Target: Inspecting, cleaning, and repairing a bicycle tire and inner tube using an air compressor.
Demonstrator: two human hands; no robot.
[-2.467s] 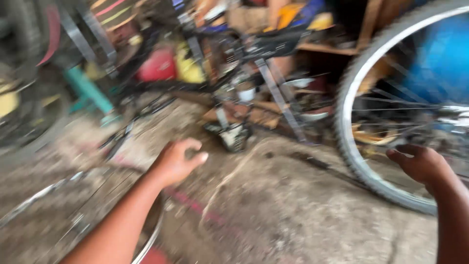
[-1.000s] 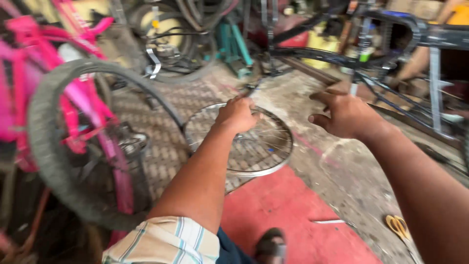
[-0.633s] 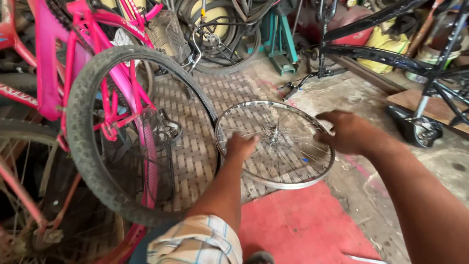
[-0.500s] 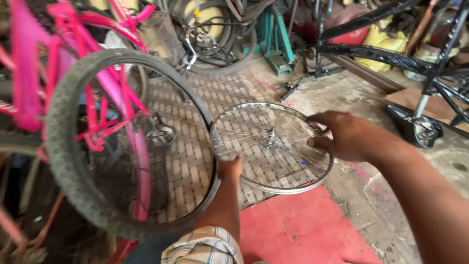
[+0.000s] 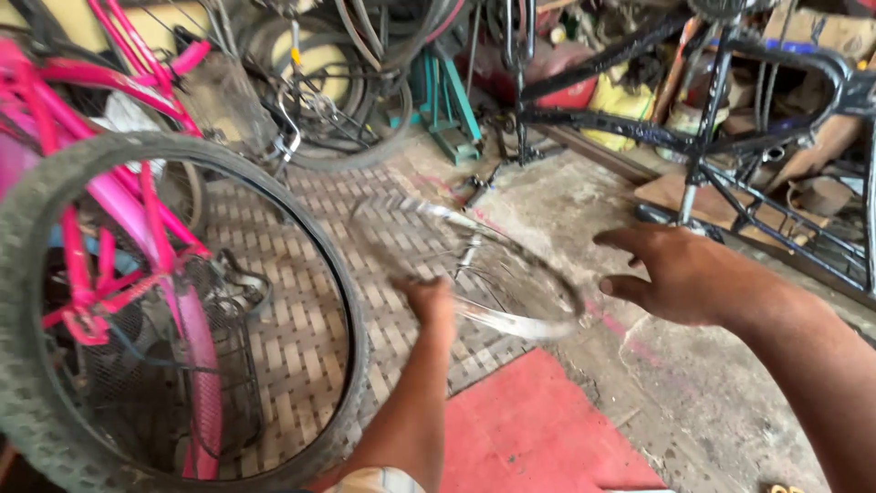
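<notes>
- My left hand reaches forward, its fingers curled shut on the near edge of a bare silver spoked bicycle wheel rim, which is motion-blurred and tilted above the floor.
- The rim stretches away from my left fingers toward the upper left and across to the right, ending close to my right hand.
- My right hand hovers open, fingers spread and pointing left, holding nothing; their tips are just beside the right edge of the rim, and I cannot tell whether they touch it.
- Left of my left fingers stands a large black knobbly bicycle tyre on a wheel, belonging to a bright pink bicycle frame.
- Beneath the rim lies a pale woven mat on the floor.
- Just below my left forearm, near me, is a red floor mat.
- Beyond my right fingers stands a black metal bicycle frame.
- Farther ahead of both hands is a teal metal stand beside a heap of dark tyres and loose wheels.
- The grey concrete floor spreads under my right arm.
</notes>
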